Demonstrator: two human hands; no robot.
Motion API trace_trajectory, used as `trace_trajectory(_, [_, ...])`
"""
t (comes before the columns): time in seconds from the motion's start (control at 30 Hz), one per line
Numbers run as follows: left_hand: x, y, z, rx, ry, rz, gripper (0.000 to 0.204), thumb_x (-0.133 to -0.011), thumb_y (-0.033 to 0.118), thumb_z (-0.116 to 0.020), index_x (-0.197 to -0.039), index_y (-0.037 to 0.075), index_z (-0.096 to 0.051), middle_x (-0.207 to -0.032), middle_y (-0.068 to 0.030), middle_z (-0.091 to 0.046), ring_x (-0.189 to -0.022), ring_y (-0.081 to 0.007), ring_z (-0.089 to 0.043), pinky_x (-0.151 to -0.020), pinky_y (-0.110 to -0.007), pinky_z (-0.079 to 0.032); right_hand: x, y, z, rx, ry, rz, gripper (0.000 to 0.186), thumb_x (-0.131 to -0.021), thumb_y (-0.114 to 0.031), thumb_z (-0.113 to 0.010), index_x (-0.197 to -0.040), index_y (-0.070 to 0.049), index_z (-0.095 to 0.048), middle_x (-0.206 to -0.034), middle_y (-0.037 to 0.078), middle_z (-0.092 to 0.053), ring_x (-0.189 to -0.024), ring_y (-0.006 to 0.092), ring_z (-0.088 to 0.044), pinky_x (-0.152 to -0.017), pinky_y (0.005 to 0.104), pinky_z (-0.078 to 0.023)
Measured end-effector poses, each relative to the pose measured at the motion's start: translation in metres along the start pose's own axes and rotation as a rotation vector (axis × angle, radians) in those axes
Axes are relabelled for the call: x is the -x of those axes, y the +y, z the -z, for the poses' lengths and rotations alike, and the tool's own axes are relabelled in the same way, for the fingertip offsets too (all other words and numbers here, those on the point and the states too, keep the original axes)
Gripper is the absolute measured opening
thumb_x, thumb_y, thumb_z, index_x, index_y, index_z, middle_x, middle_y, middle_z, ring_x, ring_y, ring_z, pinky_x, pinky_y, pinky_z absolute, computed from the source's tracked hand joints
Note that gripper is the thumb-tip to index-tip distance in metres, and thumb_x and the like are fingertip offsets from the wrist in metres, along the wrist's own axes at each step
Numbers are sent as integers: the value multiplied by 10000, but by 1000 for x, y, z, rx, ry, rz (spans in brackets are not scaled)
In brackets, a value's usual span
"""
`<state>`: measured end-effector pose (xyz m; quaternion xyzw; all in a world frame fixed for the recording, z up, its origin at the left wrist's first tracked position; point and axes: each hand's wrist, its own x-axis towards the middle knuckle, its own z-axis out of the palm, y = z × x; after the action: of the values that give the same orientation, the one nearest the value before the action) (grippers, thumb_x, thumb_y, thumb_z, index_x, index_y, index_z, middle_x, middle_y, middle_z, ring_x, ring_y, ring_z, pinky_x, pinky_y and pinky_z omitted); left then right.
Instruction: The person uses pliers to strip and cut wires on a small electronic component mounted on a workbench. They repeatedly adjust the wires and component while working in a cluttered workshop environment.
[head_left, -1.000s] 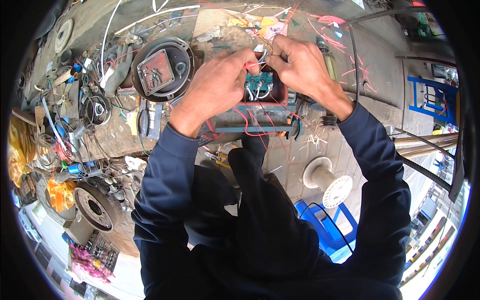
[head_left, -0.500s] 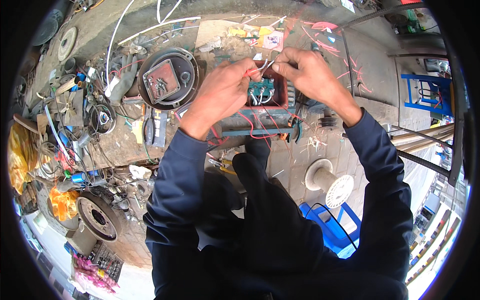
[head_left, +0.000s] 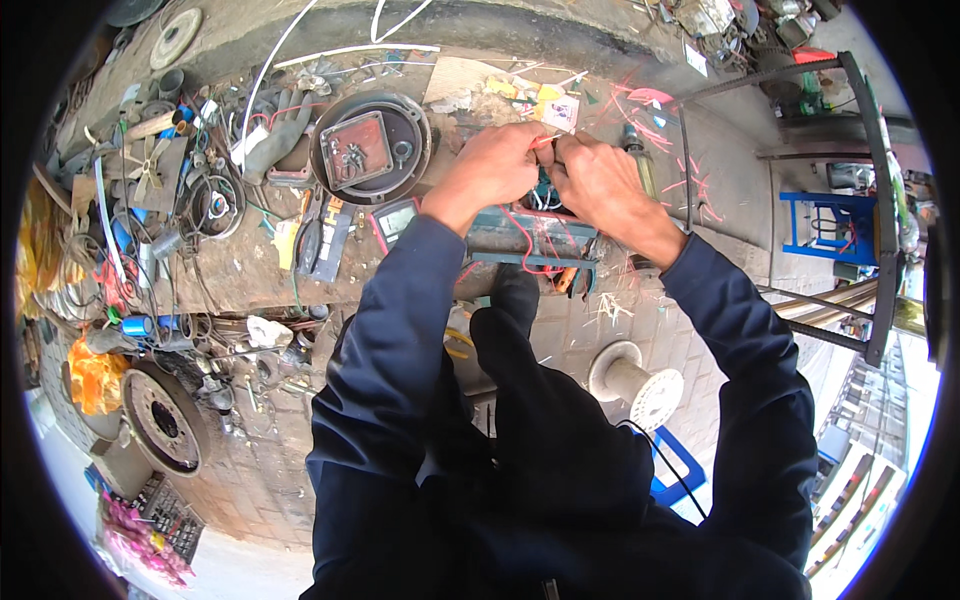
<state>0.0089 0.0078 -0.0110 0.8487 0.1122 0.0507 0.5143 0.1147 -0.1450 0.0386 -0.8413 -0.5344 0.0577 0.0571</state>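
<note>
My left hand (head_left: 489, 172) is closed around a red-tipped wire (head_left: 543, 141) above a motor's junction box (head_left: 530, 226). Directly beside it, my right hand (head_left: 604, 189) pinches at the same wire with curled fingers, almost touching the left. The box holds a green terminal block (head_left: 546, 192), mostly hidden under both hands. Loose red wires (head_left: 525, 250) loop down over the box's front. Left of my hands lies a round dark housing (head_left: 409, 151) holding a square red-lined cover (head_left: 356, 148) with small fasteners on it.
The cluttered bench (head_left: 250, 270) carries pliers (head_left: 308, 240), wire scraps (head_left: 700, 185) and scattered parts. A black metal frame (head_left: 850, 85) and blue stand (head_left: 828, 222) are at right. Below lie a cable spool (head_left: 655, 398), a wheel drum (head_left: 170, 420) and an orange bag (head_left: 92, 375).
My hands have drawn closer together, the right one turning downward over the box, so the terminal block and white leads are now mostly covered. The whole view has also shifted.
</note>
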Motion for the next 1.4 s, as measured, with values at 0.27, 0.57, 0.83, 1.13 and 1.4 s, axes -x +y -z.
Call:
trace_trajectory(0.27, [-10, -6, -6, 26, 5, 11, 245, -882, -1, -516, -1034, 67, -696, -1026, -204, -750, -1024, -400, -719, -873, -480, -554, -4, -8, 10, 188, -111, 66, 258, -989, -221, -620, -1100, 2, -685, -979, 259, -748, -835, 446, -746, -705, 552, -602])
trace_trajectory(0.57, [-10, -16, -25, 129, 86, -122, 339, -764, 209, -690, -1048, 34, -751, -945, -216, -731, -917, -408, -716, -801, -503, -567, -11, 11, -11, 346, -291, 18, 188, -903, -191, -630, -907, -50, -753, -860, 227, -755, -797, 416, -752, -688, 546, -589])
trace_trajectory(0.83, [-34, -18, -47, 22, 185, 27, 310, -804, 166, -718, -1072, 10, -729, -1016, -238, -749, -1004, -427, -718, -845, -521, -572, -5, 26, -9, 73, -92, 15, 247, -943, -176, -689, -1089, 23, -690, -990, 312, -727, -925, 521, -697, -774, 597, -532])
trace_trajectory(1.13, [-35, -21, -51, 42, 135, 82, 292, -828, 167, -725, -1072, 7, -723, -1021, -234, -747, -1019, -437, -712, -858, -535, -559, -7, 30, -13, 136, -89, -2, 246, -922, -164, -714, -1072, 29, -684, -990, 298, -731, -933, 522, -693, -765, 609, -518])
trace_trajectory(1.4, [-35, -21, -51, 64, 161, 70, 268, -817, 172, -714, -1002, -21, -743, -1011, -269, -749, -1005, -436, -729, -874, -510, -578, -5, 31, -22, 68, -57, -3, 218, -947, -142, -689, -1075, 33, -668, -987, 293, -726, -925, 523, -688, -755, 606, -511])
